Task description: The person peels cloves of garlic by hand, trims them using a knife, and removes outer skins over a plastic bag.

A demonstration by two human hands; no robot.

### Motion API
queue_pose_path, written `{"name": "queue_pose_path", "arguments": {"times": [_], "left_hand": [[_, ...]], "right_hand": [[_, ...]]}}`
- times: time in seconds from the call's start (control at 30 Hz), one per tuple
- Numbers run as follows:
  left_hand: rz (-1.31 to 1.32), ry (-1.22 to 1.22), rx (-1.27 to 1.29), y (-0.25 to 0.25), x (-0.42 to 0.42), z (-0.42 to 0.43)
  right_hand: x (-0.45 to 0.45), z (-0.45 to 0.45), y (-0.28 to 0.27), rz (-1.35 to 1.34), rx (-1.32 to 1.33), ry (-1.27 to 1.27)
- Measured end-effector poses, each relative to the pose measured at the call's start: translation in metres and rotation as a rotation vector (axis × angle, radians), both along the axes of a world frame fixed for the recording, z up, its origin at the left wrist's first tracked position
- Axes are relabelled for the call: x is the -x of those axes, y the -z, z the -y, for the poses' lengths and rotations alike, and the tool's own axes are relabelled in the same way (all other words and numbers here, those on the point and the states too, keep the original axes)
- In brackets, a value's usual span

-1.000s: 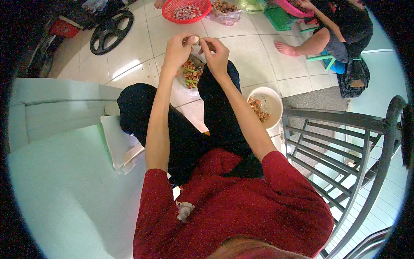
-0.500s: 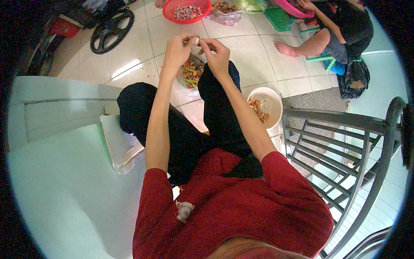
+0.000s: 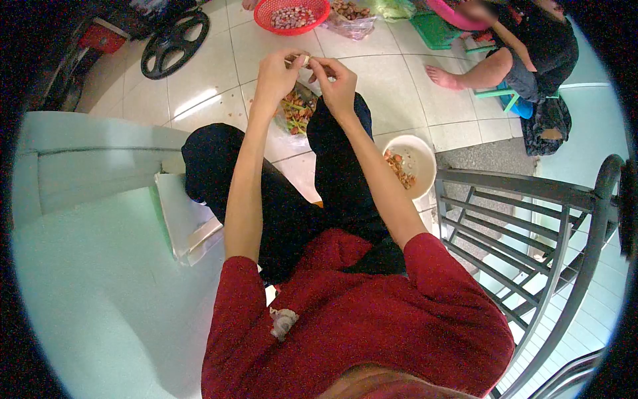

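Note:
Above my knees, my left hand [image 3: 278, 78] pinches a small pale clove or bulb [image 3: 306, 60], too small to name for certain. From the other side my right hand [image 3: 337, 85] has its thumb and fingertips closed on the same piece. Just below my hands a clear plastic bag [image 3: 296, 114] lies on the floor, with orange-brown and green scraps in it. By my right knee stands a white bucket [image 3: 428, 159] with brownish peel-like bits and pale pieces inside.
Ahead are a red basket [image 3: 258, 20] of small pinkish-white bulbs and a bag of brown pieces [image 3: 350, 10]. A co-worker [image 3: 531, 53] sits at the upper right. A metal rack [image 3: 518, 183] is right, a black wheel-like object [image 3: 174, 45] upper left, a pale-green wall [image 3: 93, 253] left.
The held piece now shows paler between my fingertips, and both hands have barely shifted. The co-worker's hand by the pink basin has moved and is blurred.

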State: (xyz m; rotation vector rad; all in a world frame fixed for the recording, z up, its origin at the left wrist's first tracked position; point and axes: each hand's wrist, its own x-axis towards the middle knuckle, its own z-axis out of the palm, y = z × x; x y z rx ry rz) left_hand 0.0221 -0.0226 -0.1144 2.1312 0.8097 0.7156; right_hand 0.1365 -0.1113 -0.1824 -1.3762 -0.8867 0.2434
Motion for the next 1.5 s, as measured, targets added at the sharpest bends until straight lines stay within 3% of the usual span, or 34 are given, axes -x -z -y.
{"name": "queue_pose_path", "arguments": {"times": [0.23,0.5,1.1,1.27,1.33,1.5], "left_hand": [[0.004,-0.004,-0.015,0.010,-0.001,-0.006],[-0.005,-0.037,-0.080,0.012,0.000,-0.005],[0.027,-0.032,0.008,0.010,-0.002,-0.006],[0.025,-0.014,-0.010,0.016,0.000,-0.010],[0.054,0.023,-0.140,0.023,0.001,-0.014],[-0.010,0.022,-0.073,0.019,0.000,-0.014]], "right_hand": [[-0.001,-0.002,0.004,-0.011,0.006,-0.024],[0.001,-0.001,0.004,0.175,0.110,0.015],[0.001,0.000,-0.005,-0.049,0.043,-0.003],[0.000,-0.001,-0.004,-0.022,0.047,-0.013],[0.000,0.001,-0.005,-0.016,0.078,-0.014],[0.000,0.002,-0.004,0.009,0.049,0.005]]}}
